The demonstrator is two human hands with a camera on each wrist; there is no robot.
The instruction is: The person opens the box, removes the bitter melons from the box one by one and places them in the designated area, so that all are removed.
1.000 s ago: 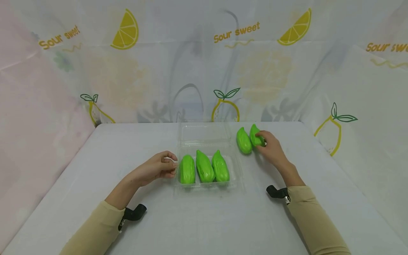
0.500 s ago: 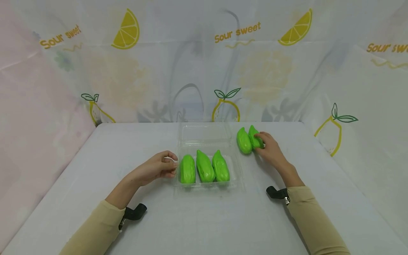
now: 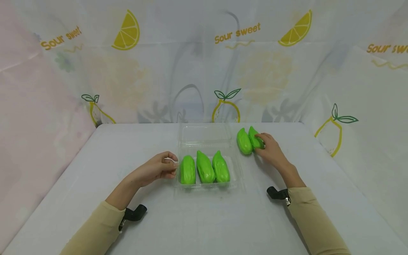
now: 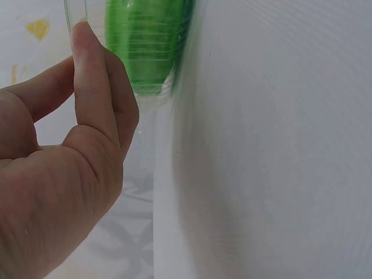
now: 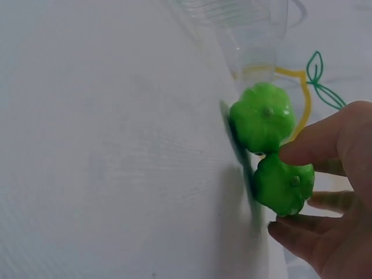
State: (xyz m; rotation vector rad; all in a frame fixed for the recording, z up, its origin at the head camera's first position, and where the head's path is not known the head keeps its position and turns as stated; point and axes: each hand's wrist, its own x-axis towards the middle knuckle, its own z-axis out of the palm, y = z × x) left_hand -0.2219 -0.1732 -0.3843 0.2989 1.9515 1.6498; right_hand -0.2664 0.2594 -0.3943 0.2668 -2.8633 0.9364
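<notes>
Clock directions are read from the middle of the box [image 3: 235, 170] in the head view. At 9 o'clock the left hand [image 3: 156, 168] pinches the box's clear rim between curled fingers. At 2 o'clock, on the side beyond the box, the right hand [image 3: 271, 151] has thumb and fingers curled round the held fruit [image 3: 253, 137], whose tip points toward 11. The neighbour fruit [image 3: 244, 141] touches it on the box side. Whether the held fruit meets the surface [image 3: 204, 223] cannot be told.

Inside the box, the left fruit [image 3: 188, 170], middle fruit [image 3: 205, 167] and right fruit [image 3: 221, 168] lie in a row, tips roughly toward 12. The lid [image 3: 205, 134] is folded back at 12.

The right wrist view shows the thumb [image 5: 305, 146] near the seam between the touching fruits, so a good grip would work it cleanly down that gap without nudging the neighbour fruit. The lower fingers look best kept well under the far side, since a smooth, rounded skin could slip. The left hand does best with a light, steady pinch; squeezing hard would likely flex the thin rim.
</notes>
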